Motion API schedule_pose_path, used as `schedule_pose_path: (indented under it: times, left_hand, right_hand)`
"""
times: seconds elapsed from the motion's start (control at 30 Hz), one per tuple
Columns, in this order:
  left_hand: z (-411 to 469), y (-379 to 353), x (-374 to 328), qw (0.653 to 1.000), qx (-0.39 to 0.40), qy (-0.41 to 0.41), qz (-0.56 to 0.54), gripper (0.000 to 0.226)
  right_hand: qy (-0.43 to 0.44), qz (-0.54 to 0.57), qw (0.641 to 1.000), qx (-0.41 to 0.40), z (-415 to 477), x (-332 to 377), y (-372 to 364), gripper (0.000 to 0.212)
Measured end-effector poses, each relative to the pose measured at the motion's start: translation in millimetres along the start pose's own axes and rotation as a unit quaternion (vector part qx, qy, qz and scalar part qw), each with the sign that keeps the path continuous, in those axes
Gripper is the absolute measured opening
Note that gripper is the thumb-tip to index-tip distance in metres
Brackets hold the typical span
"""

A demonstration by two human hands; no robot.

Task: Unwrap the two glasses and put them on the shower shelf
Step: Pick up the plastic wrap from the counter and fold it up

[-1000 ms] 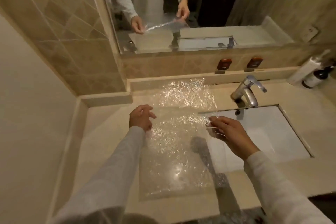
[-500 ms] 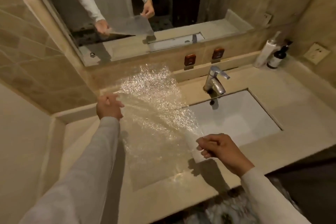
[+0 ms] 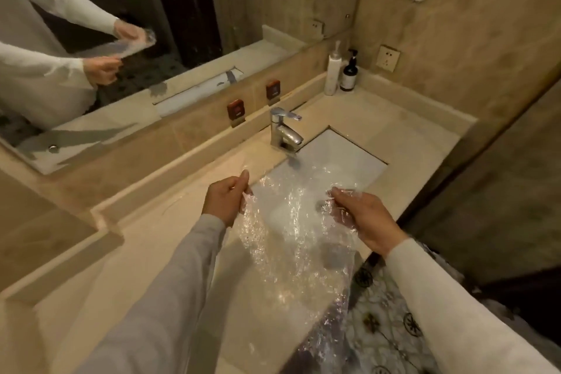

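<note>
One head-worn view looks down, tilted, close over the basin and counter.

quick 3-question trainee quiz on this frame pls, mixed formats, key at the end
1. True or false: each hand, the left hand and the right hand, pinches an edge of the bubble wrap.
2. The bubble wrap hangs mostly over which? A) the sink basin B) the soap bottles C) the wall socket
3. Fill in: the white and dark soap bottles stand on the counter in the far ____ corner.

Key: 1 true; 2 A; 3 right. No glass shows in this view.
</note>
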State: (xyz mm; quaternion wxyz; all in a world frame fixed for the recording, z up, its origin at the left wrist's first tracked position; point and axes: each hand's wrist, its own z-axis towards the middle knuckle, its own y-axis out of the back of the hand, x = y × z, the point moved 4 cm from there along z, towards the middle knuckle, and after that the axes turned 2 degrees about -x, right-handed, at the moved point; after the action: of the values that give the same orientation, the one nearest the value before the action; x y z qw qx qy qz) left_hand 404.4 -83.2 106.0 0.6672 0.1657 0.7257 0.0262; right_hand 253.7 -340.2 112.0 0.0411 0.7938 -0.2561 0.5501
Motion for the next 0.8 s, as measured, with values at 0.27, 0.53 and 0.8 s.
schedule_pose_path:
  times: [0.27,0.53,0.8]
  left_hand:
    - [-42,-51,12,0.963,0.227,0.119,-0.083,0.064]
    - [-77,-113,23,0.97,0.241,0.018,0.032,0.044]
    - [-99,-187,17,0.958,0.266,-0.045,0.095,0.048]
  right_hand:
    - [0.124,0.062,0.963,-0.23,-54,6,48,0.011]
    - [0.198,0.075,0.909,-0.359,-124,18,140,0.015]
    - [0.211,0.071,0.849,-0.479,-172,7,230,0.016]
